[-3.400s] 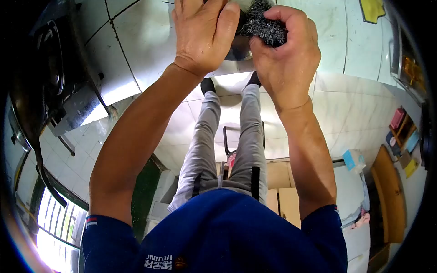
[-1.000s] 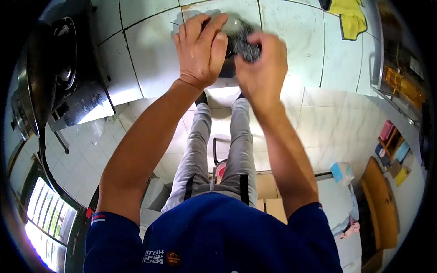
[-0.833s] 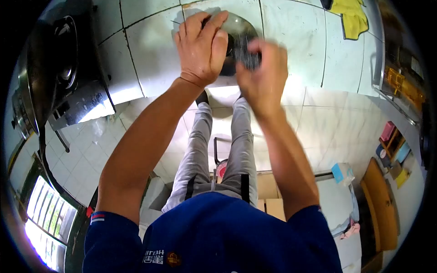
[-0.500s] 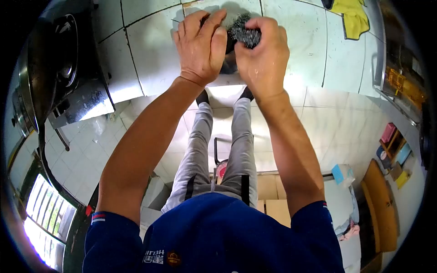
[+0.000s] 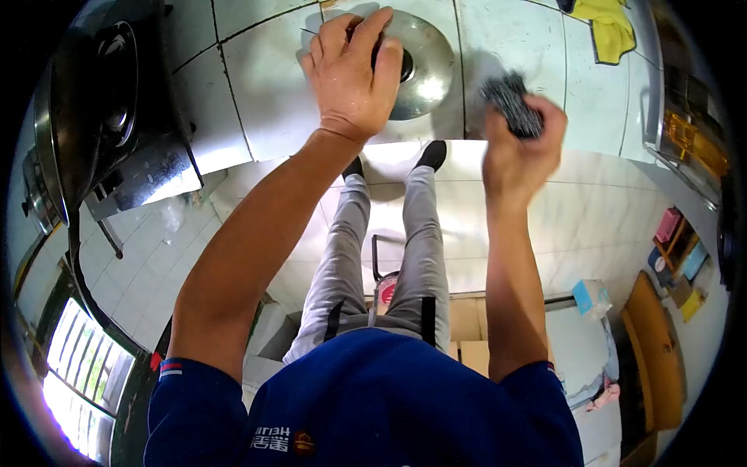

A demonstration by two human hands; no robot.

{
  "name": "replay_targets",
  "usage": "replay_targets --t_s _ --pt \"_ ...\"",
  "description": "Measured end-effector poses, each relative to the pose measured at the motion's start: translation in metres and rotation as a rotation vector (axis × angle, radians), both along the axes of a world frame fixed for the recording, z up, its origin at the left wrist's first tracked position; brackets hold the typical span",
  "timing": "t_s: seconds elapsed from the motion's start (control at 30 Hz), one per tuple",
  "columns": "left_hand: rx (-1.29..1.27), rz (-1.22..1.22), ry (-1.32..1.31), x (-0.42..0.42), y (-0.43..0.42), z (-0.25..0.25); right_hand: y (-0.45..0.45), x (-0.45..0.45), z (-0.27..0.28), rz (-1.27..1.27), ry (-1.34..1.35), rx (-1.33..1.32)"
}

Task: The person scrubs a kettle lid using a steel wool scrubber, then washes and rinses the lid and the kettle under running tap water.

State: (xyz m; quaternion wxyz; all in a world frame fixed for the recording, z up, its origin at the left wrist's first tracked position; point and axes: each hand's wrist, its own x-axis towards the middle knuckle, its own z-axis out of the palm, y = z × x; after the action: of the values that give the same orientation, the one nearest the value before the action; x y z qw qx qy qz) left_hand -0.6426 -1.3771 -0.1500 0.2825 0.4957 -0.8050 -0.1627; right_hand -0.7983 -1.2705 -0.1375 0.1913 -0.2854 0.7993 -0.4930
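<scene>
A round metal pot lid (image 5: 430,71) with a black knob is on the white tiled counter. My left hand (image 5: 352,74) is closed on its left part, with the thumb beside the knob; the fingers cover that side of the lid. Off to the right, near the counter's front edge, my right hand (image 5: 523,159) pinches a grey steel wool scrubber (image 5: 512,105) between thumb and fingers. The scrubber is slightly blurred and apart from the lid.
A yellow cloth (image 5: 612,35) lies at the counter's back right. To the left stands a stove (image 5: 148,167) with a wok (image 5: 58,148) at its outer side. A sink-like metal edge (image 5: 681,177) borders the right end. Below, my feet stand on a tiled floor (image 5: 467,210).
My right hand has moved right and toward me with the scrubber, away from the lid. The lid's round face and knob now show, where both hands hid them before.
</scene>
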Motion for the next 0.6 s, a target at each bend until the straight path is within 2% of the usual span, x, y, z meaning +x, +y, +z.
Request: replay_targets --t_s 0.03,0.1,0.17,0.23,0.3,0.33,0.37,0.47,0.53,0.57,0.6 --pt "0.039 0.003 -0.003 -0.003 0.000 0.007 0.018 -0.003 -0.005 0.013 -0.005 0.001" --pt "0.046 0.019 0.001 -0.004 0.002 0.009 0.037 0.010 0.004 0.029 -0.237 -0.062" --pt "0.195 0.093 -0.004 -0.002 0.000 0.013 0.048 0.024 -0.007 0.088 -0.174 -0.100" --pt "0.175 0.047 -0.009 0.008 -0.010 0.012 0.050 0.038 -0.013 0.114 -0.151 -0.104" --pt "0.264 -0.113 0.120 0.007 -0.022 0.028 0.043 0.050 -0.018 0.167 -0.049 -0.124" --pt "0.101 -0.262 0.171 0.015 -0.033 0.011 0.039 0.055 -0.017 0.182 -0.030 -0.128" --pt "0.104 -0.264 0.169 0.013 -0.040 0.011 0.034 0.059 -0.013 0.227 0.031 -0.116" --pt "0.223 -0.686 0.071 0.005 -0.063 0.021 0.024 0.070 -0.006 0.262 0.100 -0.107" --pt "0.149 -0.672 0.011 0.003 -0.061 0.014 0.018 0.073 -0.003 0.372 0.294 -0.101" --pt "0.074 -0.659 -0.048 0.001 -0.059 0.010 0.013 0.070 -0.004 0.372 0.294 -0.099" --pt "0.143 -0.621 0.009 0.000 -0.057 0.007 0.005 0.066 -0.008 0.386 0.298 -0.137"
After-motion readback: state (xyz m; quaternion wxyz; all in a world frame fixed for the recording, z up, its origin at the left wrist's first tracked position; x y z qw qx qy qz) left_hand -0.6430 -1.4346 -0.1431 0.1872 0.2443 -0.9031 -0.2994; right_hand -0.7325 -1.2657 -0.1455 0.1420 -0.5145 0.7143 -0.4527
